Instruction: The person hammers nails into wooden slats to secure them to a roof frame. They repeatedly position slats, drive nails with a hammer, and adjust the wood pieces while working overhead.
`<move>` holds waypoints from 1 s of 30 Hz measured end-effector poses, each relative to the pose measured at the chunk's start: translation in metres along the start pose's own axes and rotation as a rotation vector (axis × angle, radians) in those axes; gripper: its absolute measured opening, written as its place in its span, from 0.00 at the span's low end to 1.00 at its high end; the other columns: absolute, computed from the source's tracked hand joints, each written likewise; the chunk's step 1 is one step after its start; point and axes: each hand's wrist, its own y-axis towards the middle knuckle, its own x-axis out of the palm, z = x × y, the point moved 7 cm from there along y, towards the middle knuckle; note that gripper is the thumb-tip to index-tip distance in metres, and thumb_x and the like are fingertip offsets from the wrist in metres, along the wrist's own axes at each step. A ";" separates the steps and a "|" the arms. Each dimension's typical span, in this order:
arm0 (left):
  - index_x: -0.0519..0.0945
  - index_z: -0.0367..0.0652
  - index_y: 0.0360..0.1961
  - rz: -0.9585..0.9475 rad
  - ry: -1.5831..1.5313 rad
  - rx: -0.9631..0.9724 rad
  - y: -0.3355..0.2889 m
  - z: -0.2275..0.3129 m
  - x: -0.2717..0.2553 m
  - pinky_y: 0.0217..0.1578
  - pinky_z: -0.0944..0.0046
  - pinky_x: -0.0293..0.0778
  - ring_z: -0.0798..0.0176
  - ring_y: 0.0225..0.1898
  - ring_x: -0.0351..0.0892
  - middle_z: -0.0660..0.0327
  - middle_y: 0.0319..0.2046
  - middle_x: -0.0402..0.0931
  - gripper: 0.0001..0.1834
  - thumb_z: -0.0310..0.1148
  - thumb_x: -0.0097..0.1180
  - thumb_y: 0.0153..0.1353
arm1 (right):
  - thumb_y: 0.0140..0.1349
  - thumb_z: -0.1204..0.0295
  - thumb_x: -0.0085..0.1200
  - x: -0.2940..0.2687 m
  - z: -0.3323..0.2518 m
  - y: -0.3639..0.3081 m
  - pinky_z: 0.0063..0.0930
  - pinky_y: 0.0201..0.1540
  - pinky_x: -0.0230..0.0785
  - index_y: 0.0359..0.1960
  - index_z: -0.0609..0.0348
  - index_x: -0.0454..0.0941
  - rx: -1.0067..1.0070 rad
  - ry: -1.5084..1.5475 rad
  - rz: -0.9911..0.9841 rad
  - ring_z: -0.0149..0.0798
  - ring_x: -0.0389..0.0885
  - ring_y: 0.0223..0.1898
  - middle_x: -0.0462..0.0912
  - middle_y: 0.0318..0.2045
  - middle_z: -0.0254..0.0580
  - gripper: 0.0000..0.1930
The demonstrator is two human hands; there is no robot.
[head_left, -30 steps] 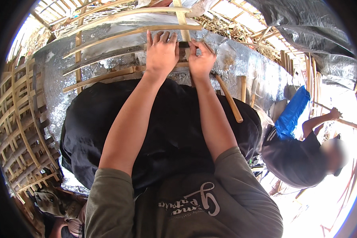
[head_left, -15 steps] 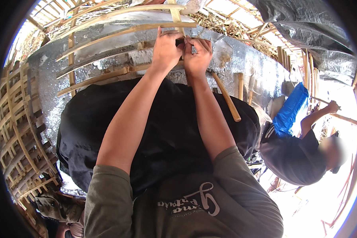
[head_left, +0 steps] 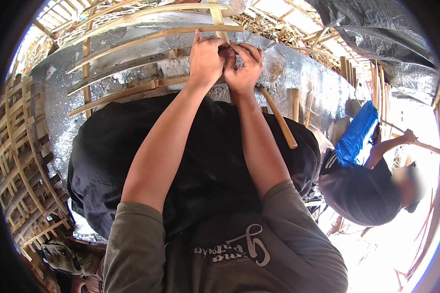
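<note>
My left hand (head_left: 207,59) and my right hand (head_left: 244,66) meet over the end of a bamboo lattice's slats, fingers pinched together. Whatever lies between the fingertips is too small and covered to make out. Under and beyond the hands runs an upright bamboo strip (head_left: 217,18) crossing the ends of several long slats (head_left: 156,35). A lower slat (head_left: 132,94) passes behind my left wrist. Just right of my right forearm rests a hammer (head_left: 280,121), its wooden handle angled toward me and its head partly hidden.
Shiny silver sheeting (head_left: 310,66) lies beneath the lattice. Black cloth (head_left: 205,146) covers my lap. Woven bamboo panels (head_left: 24,161) stand at left. To the right, a co-worker (head_left: 364,195) grips a stick beside a blue plastic sheet (head_left: 358,139). Part of another person (head_left: 90,283) shows lower left.
My hands stay pinched at the same spot, with small finger shifts. The lattice slats have shifted slightly left in view. The co-worker's arm at right has dropped a little.
</note>
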 end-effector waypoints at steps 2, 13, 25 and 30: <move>0.87 0.41 0.32 0.001 0.005 0.007 -0.001 0.000 0.000 0.72 0.42 0.53 0.50 0.36 0.84 0.57 0.32 0.86 0.05 0.30 0.63 0.57 | 0.47 0.80 0.56 -0.002 0.001 -0.001 0.44 0.49 0.70 0.42 0.59 0.85 0.041 0.013 -0.002 0.51 0.78 0.41 0.83 0.37 0.47 0.18; 0.86 0.40 0.31 -0.007 0.012 0.044 -0.004 0.002 -0.001 0.72 0.42 0.55 0.49 0.37 0.84 0.55 0.32 0.86 0.03 0.26 0.63 0.57 | 0.49 0.76 0.56 -0.003 0.007 -0.001 0.47 0.48 0.67 0.51 0.62 0.77 0.136 0.052 -0.037 0.53 0.76 0.40 0.80 0.37 0.48 0.23; 0.85 0.41 0.30 -0.013 0.026 0.051 -0.007 0.007 0.001 0.71 0.44 0.55 0.51 0.40 0.84 0.55 0.30 0.85 0.02 0.25 0.61 0.58 | 0.56 0.71 0.63 -0.020 0.012 0.012 0.48 0.51 0.74 0.51 0.64 0.78 0.234 -0.329 -0.315 0.59 0.79 0.49 0.82 0.44 0.56 0.20; 0.85 0.41 0.32 0.000 0.041 0.020 -0.008 -0.003 -0.002 0.72 0.45 0.55 0.52 0.39 0.85 0.56 0.34 0.86 0.04 0.30 0.64 0.60 | 0.61 0.64 0.64 -0.061 -0.039 -0.026 0.49 0.50 0.75 0.60 0.68 0.68 0.359 -0.479 -0.667 0.65 0.81 0.46 0.81 0.43 0.67 0.30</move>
